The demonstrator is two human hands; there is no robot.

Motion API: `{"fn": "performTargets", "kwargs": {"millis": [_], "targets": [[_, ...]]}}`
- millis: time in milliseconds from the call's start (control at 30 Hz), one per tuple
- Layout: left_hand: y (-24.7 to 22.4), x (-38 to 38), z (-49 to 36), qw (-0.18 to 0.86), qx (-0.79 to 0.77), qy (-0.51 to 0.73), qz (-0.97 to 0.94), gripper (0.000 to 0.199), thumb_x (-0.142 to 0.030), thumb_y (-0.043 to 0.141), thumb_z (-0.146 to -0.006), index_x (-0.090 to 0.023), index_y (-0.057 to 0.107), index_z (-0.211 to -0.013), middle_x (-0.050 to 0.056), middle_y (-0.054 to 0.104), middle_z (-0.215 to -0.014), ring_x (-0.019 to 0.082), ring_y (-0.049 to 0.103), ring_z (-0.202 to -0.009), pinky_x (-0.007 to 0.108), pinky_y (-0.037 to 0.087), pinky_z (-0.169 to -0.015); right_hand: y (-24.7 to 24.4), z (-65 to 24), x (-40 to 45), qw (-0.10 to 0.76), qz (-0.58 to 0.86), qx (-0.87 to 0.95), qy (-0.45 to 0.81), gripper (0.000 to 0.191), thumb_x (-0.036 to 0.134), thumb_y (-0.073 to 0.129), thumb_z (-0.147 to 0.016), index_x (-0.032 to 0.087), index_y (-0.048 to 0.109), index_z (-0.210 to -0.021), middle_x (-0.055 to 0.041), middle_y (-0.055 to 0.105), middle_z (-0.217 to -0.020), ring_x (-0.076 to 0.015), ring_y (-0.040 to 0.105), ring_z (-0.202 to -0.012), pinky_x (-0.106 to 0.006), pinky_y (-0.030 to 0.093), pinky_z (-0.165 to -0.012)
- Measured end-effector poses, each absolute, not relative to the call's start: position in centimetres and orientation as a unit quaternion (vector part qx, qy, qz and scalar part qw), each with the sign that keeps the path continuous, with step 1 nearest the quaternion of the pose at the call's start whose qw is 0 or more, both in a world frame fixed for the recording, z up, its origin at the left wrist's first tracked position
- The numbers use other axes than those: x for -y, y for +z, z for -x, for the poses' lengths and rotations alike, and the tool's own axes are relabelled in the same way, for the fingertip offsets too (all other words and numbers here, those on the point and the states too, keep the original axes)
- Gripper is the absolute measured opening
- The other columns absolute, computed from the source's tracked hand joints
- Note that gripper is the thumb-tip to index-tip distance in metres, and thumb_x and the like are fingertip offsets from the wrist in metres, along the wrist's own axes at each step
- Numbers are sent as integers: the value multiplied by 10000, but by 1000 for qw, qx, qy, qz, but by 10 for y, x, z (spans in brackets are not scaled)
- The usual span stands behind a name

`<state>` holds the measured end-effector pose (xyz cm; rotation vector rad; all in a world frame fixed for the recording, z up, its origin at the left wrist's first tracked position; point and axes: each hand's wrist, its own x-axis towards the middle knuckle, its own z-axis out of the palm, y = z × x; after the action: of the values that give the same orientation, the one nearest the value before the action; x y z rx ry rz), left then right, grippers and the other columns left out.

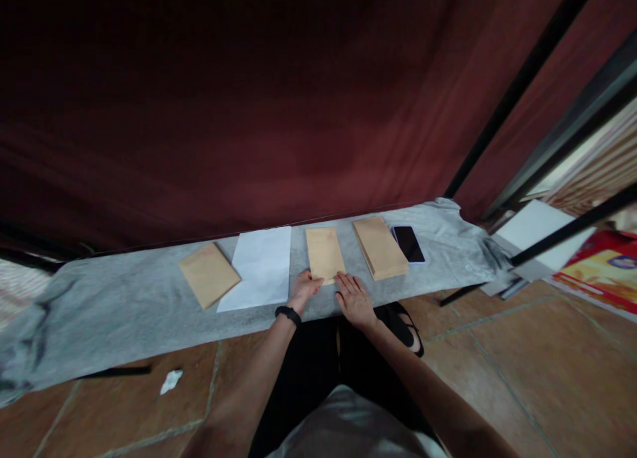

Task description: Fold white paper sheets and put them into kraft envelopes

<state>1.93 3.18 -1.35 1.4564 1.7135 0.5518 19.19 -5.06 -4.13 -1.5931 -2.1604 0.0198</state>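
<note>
A brown paper envelope point(324, 252) lies upright in front of me on the grey cloth. My left hand point(304, 289), with a black band at the wrist, pinches its lower left corner. At the lower right corner, my right hand point(353, 299) rests with its fingers stretched out on the edge. To the left are white paper sheets point(263, 267), and beyond them another brown envelope point(210, 275) lies at an angle. A stack of brown envelopes point(379, 247) sits to the right of the middle one.
A phone point(409, 244) lies right of the stack on the narrow cloth-covered bench point(124, 312). Behind hangs a dark red curtain point(298, 146). A red and yellow box point(602, 269) stands at far right; crumpled paper point(171, 381) lies on the tiled floor.
</note>
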Motion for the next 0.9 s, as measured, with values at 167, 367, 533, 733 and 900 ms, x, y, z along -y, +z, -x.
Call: {"fn": "performTargets", "kwargs": {"millis": [167, 367, 533, 733, 900], "targets": [[-6, -25, -22, 436, -681, 152, -569, 380, -394, 627, -957, -178, 600, -1269, 92, 613, -1287, 247, 635, -1092, 453, 563, -914, -38, -186, 54, 211, 542, 813, 26, 466, 353, 473, -1027, 211, 513, -1469, -79, 488, -1538, -223, 442, -1428, -453, 274, -1219], [4, -18, -23, 377, -692, 170, -592, 354, -348, 661, -935, -137, 608, -1214, 99, 673, -1166, 231, 663, -1010, 376, 563, -849, -39, -176, 58, 204, 569, 797, 21, 452, 353, 437, -1042, 215, 514, -1466, -73, 497, -1532, -262, 432, -1430, -512, 220, -1222], [7, -11, -21, 283, -717, 182, -610, 314, -253, 642, -905, -118, 577, -1180, 137, 724, -1022, 280, 684, -997, 363, 524, -826, -37, -170, 62, 215, 591, 777, 17, 456, 355, 449, -1037, 235, 503, -1473, -62, 473, -1553, -278, 395, -1450, -530, 200, -1218], [-9, -10, -40, 157, -543, 222, -794, 351, -273, 452, -995, -178, 581, -1307, 137, 557, -1439, 260, 434, -1415, 439, 340, -1180, -38, -168, 62, 203, 604, 770, 38, 447, 328, 473, -1021, 217, 534, -1449, -88, 545, -1496, -302, 393, -1446, -574, 162, -1222], [-23, -41, -71, 165, -466, 126, -860, 479, -377, 389, -1024, -213, 495, -1461, 75, 428, -1587, 258, 281, -1517, 475, 209, -1253, -37, -168, 61, 197, 607, 768, 51, 435, 348, 520, -1001, 215, 578, -1411, -97, 558, -1480, -341, 323, -1482, -600, 172, -1216]]}}
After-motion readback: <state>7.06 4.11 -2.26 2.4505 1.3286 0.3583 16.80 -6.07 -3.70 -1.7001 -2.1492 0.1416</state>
